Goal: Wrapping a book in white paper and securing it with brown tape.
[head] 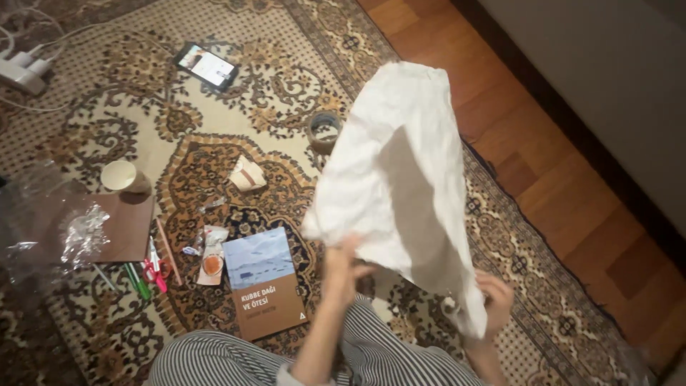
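Head view: white paper (pixel 400 179) hides the hands' (pixel 341 271) fingertips.

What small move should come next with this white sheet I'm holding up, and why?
Probably lower the white sheet flat onto the carpet beside the book. Your left hand and right hand pinch only its lower edge, so it hangs crumpled in mid-air.

Crumpled matt white paper sheet (pixel 400 179); woven patterned rug (pixel 179 143); glossy wood floor (pixel 557 171); glossy-covered book (pixel 266 282).
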